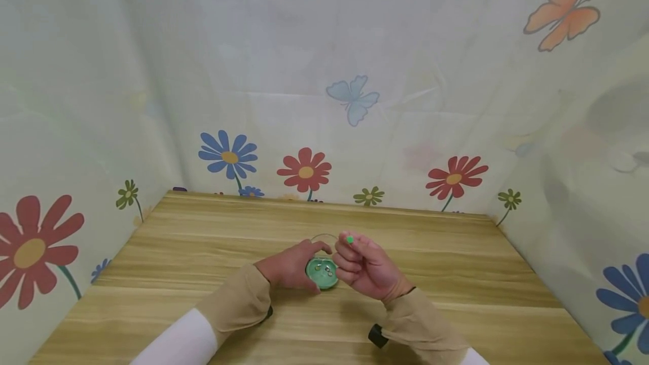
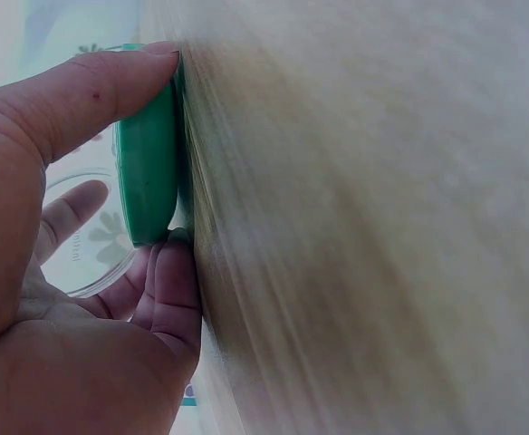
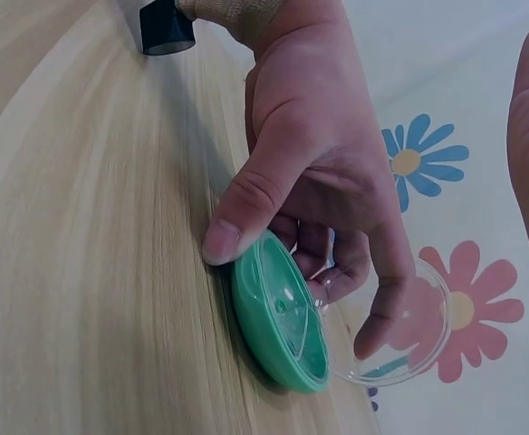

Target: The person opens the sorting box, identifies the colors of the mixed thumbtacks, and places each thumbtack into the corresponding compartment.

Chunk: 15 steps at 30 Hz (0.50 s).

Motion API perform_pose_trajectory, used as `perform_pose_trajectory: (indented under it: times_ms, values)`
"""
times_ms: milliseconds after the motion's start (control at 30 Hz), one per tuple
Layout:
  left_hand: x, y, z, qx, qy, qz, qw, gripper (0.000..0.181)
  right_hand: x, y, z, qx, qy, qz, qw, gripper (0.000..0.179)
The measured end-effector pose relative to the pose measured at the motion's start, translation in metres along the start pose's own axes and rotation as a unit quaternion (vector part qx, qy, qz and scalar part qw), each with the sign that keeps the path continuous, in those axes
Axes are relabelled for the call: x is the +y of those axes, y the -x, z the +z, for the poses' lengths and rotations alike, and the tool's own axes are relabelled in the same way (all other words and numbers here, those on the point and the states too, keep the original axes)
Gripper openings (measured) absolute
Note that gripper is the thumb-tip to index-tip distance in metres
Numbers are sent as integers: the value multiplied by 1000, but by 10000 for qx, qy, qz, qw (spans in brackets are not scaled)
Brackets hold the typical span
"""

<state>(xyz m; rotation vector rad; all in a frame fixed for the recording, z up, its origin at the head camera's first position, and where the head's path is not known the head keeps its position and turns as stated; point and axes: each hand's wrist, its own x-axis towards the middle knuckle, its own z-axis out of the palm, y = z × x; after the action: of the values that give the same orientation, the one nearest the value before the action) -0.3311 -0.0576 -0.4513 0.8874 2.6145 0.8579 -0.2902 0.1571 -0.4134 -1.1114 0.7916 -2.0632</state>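
Observation:
A small round green case [image 1: 321, 281] with a clear lid [image 3: 441, 331] swung up stands on the wooden table. My left hand [image 1: 291, 266] grips it from the left, thumb on the near side and fingers curled round the far side. Inside the case lie a few tiny pieces [image 1: 327, 269], too small to make out. My right hand [image 1: 367, 268] is raised just right of the case, pinching a tiny bright green piece [image 1: 350, 239] between thumb and forefinger. In the right wrist view, the left hand's thumb [image 3: 221, 243] presses at the case's rim.
The wooden table [image 1: 431, 246] runs back to a pale curtain [image 1: 269, 44] printed with flowers and butterflies, which also closes off both sides. A black wrist fitting [image 1: 377, 335] hangs under the right sleeve.

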Motion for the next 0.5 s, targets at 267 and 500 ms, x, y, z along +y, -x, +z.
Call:
perform_pose_trajectory:
  times_ms: [267, 500]
  values:
    - [1, 1, -1, 4, -51, 45, 10000, 79, 3, -3, 4, -251, -229, -164, 9993, 31]
    - [0, 0, 0, 35, -106, 144, 9998, 79, 5, -4, 5, -427, -296, -199, 9985, 30]
